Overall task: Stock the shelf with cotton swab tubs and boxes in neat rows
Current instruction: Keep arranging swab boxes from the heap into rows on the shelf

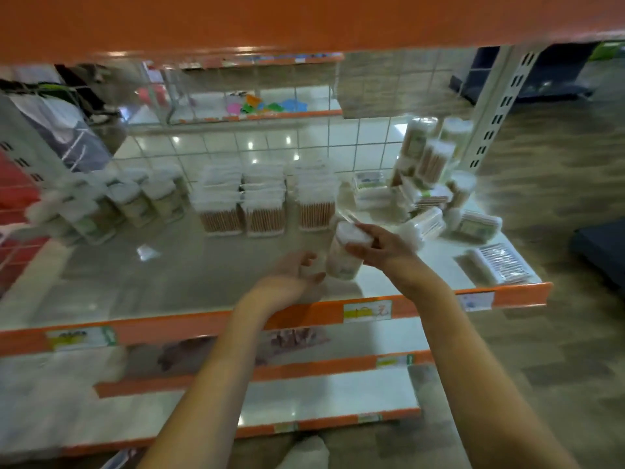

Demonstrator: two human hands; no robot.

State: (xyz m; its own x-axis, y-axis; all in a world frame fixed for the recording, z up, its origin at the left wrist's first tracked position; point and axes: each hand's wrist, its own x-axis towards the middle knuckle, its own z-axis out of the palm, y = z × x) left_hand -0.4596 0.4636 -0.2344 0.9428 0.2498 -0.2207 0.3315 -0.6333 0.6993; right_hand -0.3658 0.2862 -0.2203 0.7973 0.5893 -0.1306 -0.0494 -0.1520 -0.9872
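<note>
1. Orange-edged shelf [236,324] carries the stock; motion blur softens everything.
2. Round cotton swab tub [343,255] hangs tilted above the shelf's front, right hand [378,247] gripping its lid end.
3. Left hand [297,270] lies beside the tub's base, fingers loosely curled; whether they touch it is unclear.
4. Rows of tubs [257,204] stand behind; a jumbled pile [429,191] sits at right.

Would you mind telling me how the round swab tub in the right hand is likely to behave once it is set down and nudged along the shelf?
The tub looks like a tall, narrow cylinder, so a nudge near its lid may tip it. Once on its side it would probably roll. The shelf looks glossy, so it may slide easily. The right hand holds it easily, suggesting it is light.
</note>
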